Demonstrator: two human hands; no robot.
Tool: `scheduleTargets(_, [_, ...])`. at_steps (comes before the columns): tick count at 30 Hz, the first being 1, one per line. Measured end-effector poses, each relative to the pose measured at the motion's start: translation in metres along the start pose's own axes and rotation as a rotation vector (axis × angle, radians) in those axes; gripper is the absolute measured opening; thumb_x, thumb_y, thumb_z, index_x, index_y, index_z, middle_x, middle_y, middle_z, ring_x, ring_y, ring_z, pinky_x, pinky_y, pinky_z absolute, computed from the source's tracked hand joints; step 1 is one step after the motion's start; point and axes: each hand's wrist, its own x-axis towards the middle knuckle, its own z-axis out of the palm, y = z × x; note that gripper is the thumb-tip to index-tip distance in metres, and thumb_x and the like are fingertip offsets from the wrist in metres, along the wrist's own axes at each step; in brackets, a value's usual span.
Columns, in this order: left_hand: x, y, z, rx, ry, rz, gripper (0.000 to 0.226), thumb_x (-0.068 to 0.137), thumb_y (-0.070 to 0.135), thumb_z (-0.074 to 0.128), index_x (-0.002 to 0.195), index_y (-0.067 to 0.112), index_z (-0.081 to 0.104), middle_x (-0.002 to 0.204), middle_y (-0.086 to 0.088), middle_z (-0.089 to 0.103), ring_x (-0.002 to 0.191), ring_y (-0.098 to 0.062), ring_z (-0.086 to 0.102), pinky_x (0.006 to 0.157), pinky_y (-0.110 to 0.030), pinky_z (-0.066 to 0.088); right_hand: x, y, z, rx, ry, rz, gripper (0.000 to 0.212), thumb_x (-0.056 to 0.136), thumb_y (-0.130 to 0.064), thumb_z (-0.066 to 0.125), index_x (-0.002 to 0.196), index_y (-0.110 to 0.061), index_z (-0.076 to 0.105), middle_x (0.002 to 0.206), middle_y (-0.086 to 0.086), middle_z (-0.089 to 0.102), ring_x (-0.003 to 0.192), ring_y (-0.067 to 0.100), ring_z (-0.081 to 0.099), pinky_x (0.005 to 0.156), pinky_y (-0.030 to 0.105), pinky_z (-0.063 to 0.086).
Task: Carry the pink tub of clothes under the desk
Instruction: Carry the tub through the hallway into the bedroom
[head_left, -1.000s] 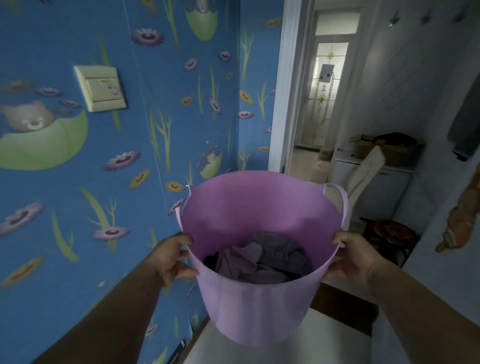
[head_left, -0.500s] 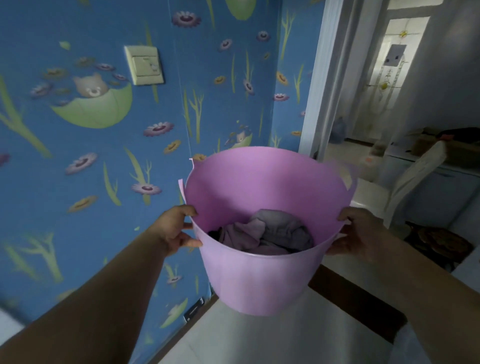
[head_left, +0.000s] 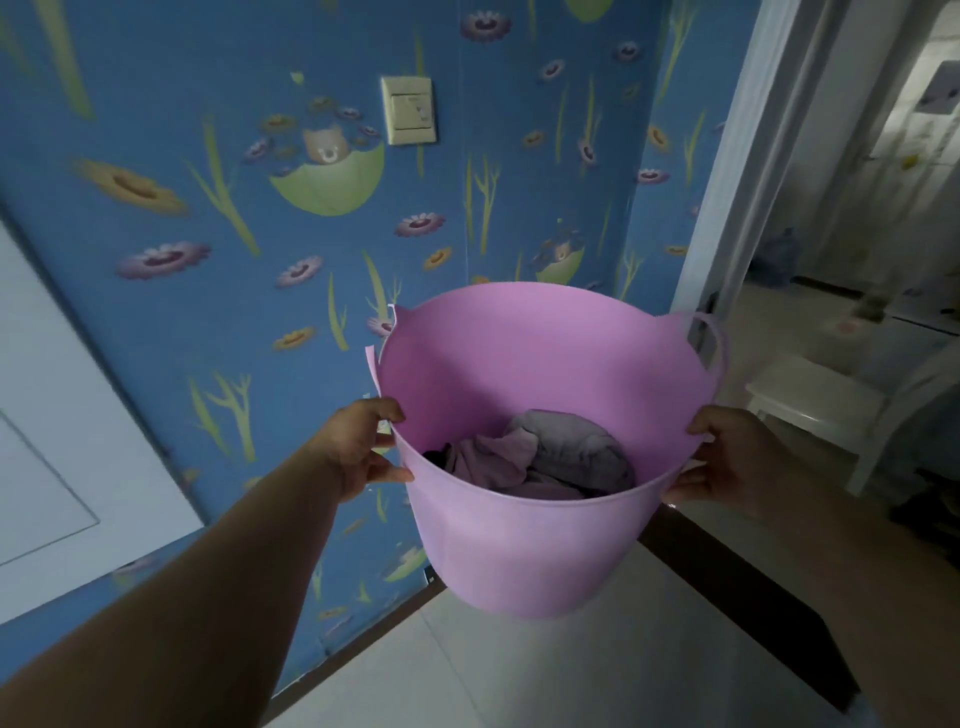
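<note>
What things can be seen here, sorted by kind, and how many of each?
Hands: 2, left hand and right hand
Pink tub: 1
Heap of clothes: 1
Wall switch: 1
Total: 5

The room around me is dim and bluish; the brightest light comes from the doorway (head_left: 857, 218) on my right, where the hall washes out pale and hazy. The wallpaper (head_left: 260, 260) stays fairly sharp, though the white panel (head_left: 62, 415) at left smears, and lines bow toward the edges.
</note>
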Motion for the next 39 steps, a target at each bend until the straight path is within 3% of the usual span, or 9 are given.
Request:
scheduleTargets(4, [-0.029, -0.017, -0.040, -0.038, 0.027, 0.009, 0.043, 0.091, 0.012, 0.057, 0.133, 0.007, 0.060, 0.113, -0.019, 0.058, 0.070, -0.039, 0.062, 0.045, -0.038, 0.061, -0.024, 0.015, 0.027, -0.039, -0.032, -0.007, 0.047, 0.068, -0.016, 0.057, 0.114, -0.003, 0.055, 0.091, 0.020, 0.049, 0.063, 0.042, 0.061, 0.059, 0.053, 0.062])
scheduleTargets(7, [-0.058, -0.030, -0.077, -0.055, 0.055, 0.017, 0.040, 0.091, 0.011, 0.056, 0.131, 0.009, 0.059, 0.111, -0.018, 0.058, 0.068, -0.038, 0.061, 0.046, -0.040, 0.063, -0.048, 0.028, 0.056, -0.051, -0.053, 0.002, 0.054, 0.059, -0.018, 0.061, 0.111, -0.003, 0.057, 0.086, 0.020, 0.051, 0.056, 0.042, 0.063, 0.054, 0.050, 0.060])
scheduleTargets(11, [-0.099, -0.046, -0.129, -0.081, 0.106, 0.017, 0.037, 0.092, 0.011, 0.056, 0.129, 0.009, 0.058, 0.122, -0.021, 0.054, 0.079, -0.041, 0.059, 0.044, -0.040, 0.062, -0.083, 0.045, 0.097, -0.045, -0.097, -0.016, 0.066, 0.058, -0.017, 0.063, 0.123, -0.003, 0.056, 0.098, 0.020, 0.053, 0.078, 0.047, 0.061, 0.059, 0.053, 0.060])
scheduleTargets(16, [-0.154, -0.070, -0.199, -0.095, 0.182, 0.031, 0.030, 0.092, 0.011, 0.056, 0.121, 0.011, 0.062, 0.121, -0.021, 0.053, 0.063, -0.036, 0.056, 0.042, -0.038, 0.060, -0.130, 0.068, 0.156, -0.082, -0.186, -0.015, 0.042, 0.074, -0.013, 0.054, 0.115, -0.002, 0.058, 0.095, 0.018, 0.052, 0.075, 0.045, 0.058, 0.053, 0.051, 0.061])
scheduleTargets(21, [-0.217, -0.097, -0.278, -0.151, 0.276, 0.021, 0.048, 0.091, 0.013, 0.057, 0.139, 0.007, 0.055, 0.126, -0.023, 0.051, 0.066, -0.036, 0.055, 0.045, -0.041, 0.062, -0.163, 0.091, 0.223, -0.190, -0.319, -0.039, 0.038, 0.078, -0.013, 0.050, 0.113, -0.004, 0.061, 0.101, 0.016, 0.051, 0.085, 0.045, 0.057, 0.091, 0.070, 0.052])
scheduleTargets(25, [-0.289, -0.125, -0.358, -0.228, 0.397, 0.061, 0.051, 0.091, 0.012, 0.057, 0.142, 0.006, 0.054, 0.134, -0.026, 0.054, 0.064, -0.036, 0.056, 0.049, -0.043, 0.064, -0.203, 0.114, 0.304, -0.216, -0.468, -0.037, 0.042, 0.073, -0.013, 0.053, 0.114, -0.006, 0.062, 0.100, 0.014, 0.052, 0.079, 0.041, 0.058, 0.063, 0.058, 0.062])
scheduleTargets(29, [-0.320, -0.137, -0.390, -0.229, 0.445, 0.063, 0.053, 0.093, 0.012, 0.056, 0.146, 0.006, 0.051, 0.147, -0.030, 0.051, 0.065, -0.040, 0.059, 0.056, -0.046, 0.065, -0.220, 0.126, 0.340, -0.224, -0.554, -0.032, 0.046, 0.070, -0.013, 0.054, 0.115, -0.006, 0.062, 0.095, 0.014, 0.053, 0.078, 0.038, 0.059, 0.057, 0.057, 0.062])
scheduleTargets(35, [-0.382, -0.153, -0.441, -0.274, 0.567, 0.072, 0.052, 0.093, 0.011, 0.054, 0.144, 0.003, 0.052, 0.149, -0.034, 0.051, 0.088, -0.046, 0.062, 0.069, -0.052, 0.064, -0.250, 0.141, 0.412, -0.291, -0.665, -0.048, 0.039, 0.080, -0.012, 0.047, 0.115, -0.004, 0.061, 0.098, 0.016, 0.054, 0.084, 0.038, 0.055, 0.058, 0.055, 0.061])
scheduleTargets(39, [-0.431, -0.174, -0.478, -0.345, 0.684, 0.082, 0.050, 0.094, 0.011, 0.054, 0.144, 0.005, 0.050, 0.147, -0.032, 0.050, 0.083, -0.047, 0.063, 0.056, -0.048, 0.066, -0.277, 0.152, 0.469, -0.352, -0.771, -0.050, 0.029, 0.081, -0.012, 0.047, 0.104, -0.002, 0.061, 0.088, 0.016, 0.053, 0.074, 0.037, 0.055, 0.062, 0.054, 0.058])
